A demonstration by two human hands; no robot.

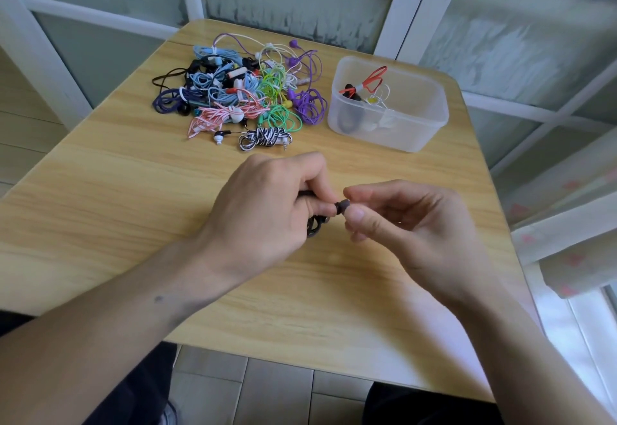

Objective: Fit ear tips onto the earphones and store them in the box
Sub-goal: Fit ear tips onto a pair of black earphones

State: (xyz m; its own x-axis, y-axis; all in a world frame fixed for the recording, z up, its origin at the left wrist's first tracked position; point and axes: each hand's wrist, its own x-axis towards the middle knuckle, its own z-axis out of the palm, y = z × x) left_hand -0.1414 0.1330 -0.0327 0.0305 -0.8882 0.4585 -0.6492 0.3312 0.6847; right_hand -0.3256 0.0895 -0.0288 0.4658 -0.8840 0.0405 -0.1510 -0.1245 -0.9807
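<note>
Head view: left hand [267, 204] curled round 1 dark earphone [329, 208], its coiled cable [315, 226] under palm. Right hand [410, 221] pinches 1 dark ear tip [343, 205] at earphone nozzle, touching it. Beyond both hands on table [117, 190]: 1 pile of tangled earphones [240, 94], exact count unreadable. Beyond right hand: 1 clear plastic box [389, 105], a few earphones inside.
</note>
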